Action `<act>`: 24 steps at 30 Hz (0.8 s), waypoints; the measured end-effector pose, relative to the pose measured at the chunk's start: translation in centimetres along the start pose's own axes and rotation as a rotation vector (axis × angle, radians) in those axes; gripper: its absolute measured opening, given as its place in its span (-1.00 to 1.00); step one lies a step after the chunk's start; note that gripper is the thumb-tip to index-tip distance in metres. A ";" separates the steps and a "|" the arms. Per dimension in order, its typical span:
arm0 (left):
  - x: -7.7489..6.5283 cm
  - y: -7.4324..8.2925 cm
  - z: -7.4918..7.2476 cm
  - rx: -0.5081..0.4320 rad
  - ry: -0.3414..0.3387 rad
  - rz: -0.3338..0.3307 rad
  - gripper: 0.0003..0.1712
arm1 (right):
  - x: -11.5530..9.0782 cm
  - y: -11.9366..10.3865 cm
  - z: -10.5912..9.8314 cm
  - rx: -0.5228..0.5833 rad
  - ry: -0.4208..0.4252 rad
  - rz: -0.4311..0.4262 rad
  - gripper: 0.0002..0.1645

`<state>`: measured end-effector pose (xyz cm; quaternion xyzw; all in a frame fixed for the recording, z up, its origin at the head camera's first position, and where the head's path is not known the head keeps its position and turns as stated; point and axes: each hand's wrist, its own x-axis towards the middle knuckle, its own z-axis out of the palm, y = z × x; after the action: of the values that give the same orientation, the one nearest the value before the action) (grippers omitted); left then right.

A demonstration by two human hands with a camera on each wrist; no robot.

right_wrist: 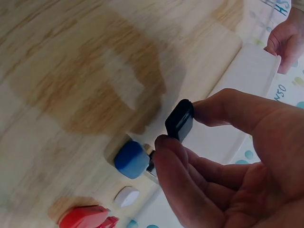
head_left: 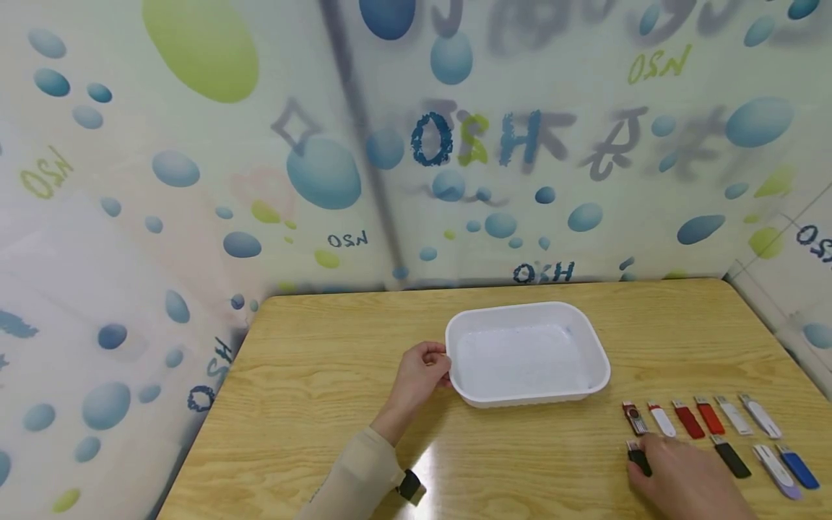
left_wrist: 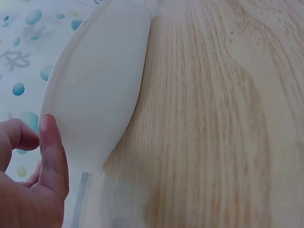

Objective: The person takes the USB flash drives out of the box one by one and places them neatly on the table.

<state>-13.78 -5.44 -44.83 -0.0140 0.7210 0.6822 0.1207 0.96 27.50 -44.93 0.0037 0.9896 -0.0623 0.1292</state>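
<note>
In the head view a white plastic basin (head_left: 528,399) stands on the wooden table. My left hand (head_left: 421,370) is at its left side, and the left wrist view shows the thumb against the basin's outer wall (left_wrist: 99,80) with a curled finger at the rim, pinching it. My right hand (head_left: 689,477) is at the lower right among several USB sticks. Between thumb and finger it pinches a black USB stick (right_wrist: 179,119), seen close up in the right wrist view. Just beyond lies a blue piece (right_wrist: 131,159), with red ones (right_wrist: 84,217) lower down.
A back row holds a maroon swivel USB stick (head_left: 635,417), red and white ones. Nearer lie a dark USB stick (head_left: 731,456), a white-and-lavender one (head_left: 778,471) and a blue one (head_left: 798,467). A patterned curtain (head_left: 312,217) hangs behind the table (head_left: 312,361).
</note>
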 end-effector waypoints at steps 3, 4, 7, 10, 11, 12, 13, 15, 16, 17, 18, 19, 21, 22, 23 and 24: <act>0.0 0.0 0.0 0.003 -0.006 0.001 -0.59 | 0.1 0.2 0.3 -0.009 -0.012 -0.012 -0.66; 0.0 0.0 0.0 0.002 -0.008 -0.001 -0.59 | 0.1 0.2 0.4 -0.008 -0.020 -0.012 -0.66; 0.0 0.0 0.1 0.005 -0.010 0.004 -0.59 | 0.2 0.3 0.6 -0.003 -0.049 -0.007 -0.66; 0.0 0.1 0.0 0.012 -0.003 0.012 -0.59 | 0.4 0.4 0.6 -0.006 -0.079 -0.003 -0.65; 0.0 0.1 0.0 0.015 0.002 0.012 -0.60 | 0.5 0.4 0.6 -0.008 -0.090 0.000 -0.65; 0.1 0.0 0.0 0.019 0.005 0.015 -0.60 | 0.5 0.4 0.6 -0.012 -0.099 0.000 -0.64; 0.1 0.0 0.0 0.021 0.009 0.016 -0.61 | 0.6 0.4 0.6 -0.013 -0.109 0.002 -0.64; 0.1 0.0 -0.1 0.024 0.014 0.018 -0.61 | 0.7 0.4 0.6 -0.012 -0.121 0.007 -0.64; 0.1 -0.1 -0.1 0.024 0.014 0.020 -0.62 | 0.7 0.4 0.6 -0.007 -0.121 0.010 -0.64; 0.2 -0.1 -0.1 0.022 0.014 0.021 -0.62 | 0.6 0.3 0.6 0.001 -0.115 0.016 -0.63; 0.2 -0.2 -0.1 0.022 0.013 0.026 -0.61 | 0.5 0.3 0.5 0.012 -0.112 0.025 -0.61; 0.2 -0.2 -0.1 0.020 0.012 0.027 -0.61 | 0.3 0.2 0.3 0.022 -0.107 0.038 -0.58; -0.1 0.1 -0.1 0.015 0.002 0.035 -0.60 | -0.1 -0.1 -0.5 0.039 -0.095 0.056 -0.54; -0.2 0.0 -0.2 0.016 0.000 0.038 -0.59 | -0.3 -0.2 -1.1 0.046 -0.080 0.063 -0.53; -0.3 0.1 -0.3 0.014 0.002 0.045 -0.57 | -0.4 -0.3 -1.7 0.048 -0.062 0.075 -0.52; -0.4 0.1 -0.4 0.012 0.004 0.054 -0.55 | -0.4 -0.3 -2.3 0.055 -0.040 0.075 -0.53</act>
<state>-13.48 -5.83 -44.63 0.0048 0.7254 0.6809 0.1011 0.80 27.52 -42.58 0.0431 0.9840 -0.0845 0.1510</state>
